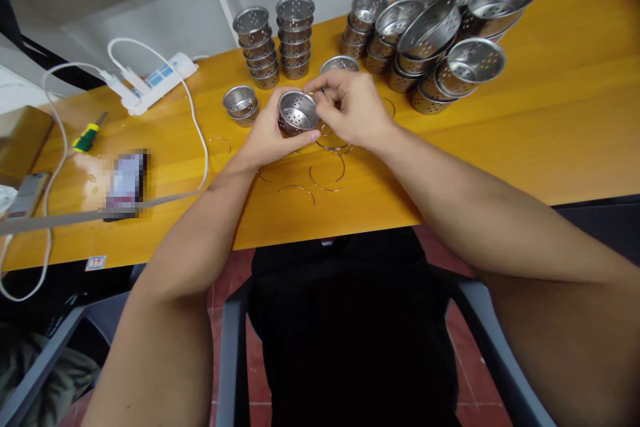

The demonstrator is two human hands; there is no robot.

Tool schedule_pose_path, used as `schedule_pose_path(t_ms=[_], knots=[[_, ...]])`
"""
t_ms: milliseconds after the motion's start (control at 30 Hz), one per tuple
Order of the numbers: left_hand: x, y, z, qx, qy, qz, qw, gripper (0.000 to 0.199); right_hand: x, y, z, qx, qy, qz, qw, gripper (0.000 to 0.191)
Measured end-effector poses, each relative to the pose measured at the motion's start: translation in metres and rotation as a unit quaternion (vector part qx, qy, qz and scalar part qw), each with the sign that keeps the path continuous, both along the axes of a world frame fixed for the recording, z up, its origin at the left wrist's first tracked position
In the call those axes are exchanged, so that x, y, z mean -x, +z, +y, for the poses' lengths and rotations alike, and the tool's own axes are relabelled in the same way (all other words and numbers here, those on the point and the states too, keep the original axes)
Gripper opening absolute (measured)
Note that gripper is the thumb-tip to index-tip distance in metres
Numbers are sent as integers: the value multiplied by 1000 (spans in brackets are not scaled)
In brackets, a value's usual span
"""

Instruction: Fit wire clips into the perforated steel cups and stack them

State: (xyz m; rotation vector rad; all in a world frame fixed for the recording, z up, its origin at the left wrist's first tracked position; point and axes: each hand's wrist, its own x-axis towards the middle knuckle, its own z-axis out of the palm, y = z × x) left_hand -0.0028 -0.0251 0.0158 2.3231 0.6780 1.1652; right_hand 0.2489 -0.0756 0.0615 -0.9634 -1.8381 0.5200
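My left hand (276,127) is wrapped around a small perforated metal cup (299,113), tilted so its inside faces me. At the cup's right rim my right hand (350,107) pinches what looks like a thin wire; the fingers hide most of it. Several loose curved wires (327,188) lie on the table below and around the hands. Just behind my right hand stands another perforated cup (340,65), partly covered by it. A short stack of cups (241,103) is to the left of my left hand.
Two tall cup stacks (295,33) stand at the back, with larger perforated cups (430,40) crowded at back right. On the left are a power strip (165,83) with white cables, a green-yellow screwdriver (87,138) and a phone (127,180). The table's front edge (325,237) is near my body.
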Motion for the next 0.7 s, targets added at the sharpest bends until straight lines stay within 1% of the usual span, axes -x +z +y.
schedule_pose_path(t_ms=[100,233,333,433,533,600,700], knots=[[-4,1,-3,14,15,9,1000,122,4,0,-2,11,3,9,1000,14],[-9,4,-6,31,41,2,999,116,7,2,-3,28,28,51,998,18],[-9,10,-9,58,46,-1,997,110,6,5,-5,68,73,87,991,30],[-5,15,-13,119,41,-3,992,99,0,10,-5,118,145,100,977,46],[0,16,-14,164,35,1,986,97,-7,12,-3,141,214,94,962,64],[3,14,-12,170,23,11,985,97,-9,12,-1,155,238,89,955,71],[5,12,-8,161,-7,20,987,96,-7,14,-2,173,234,89,953,73]])
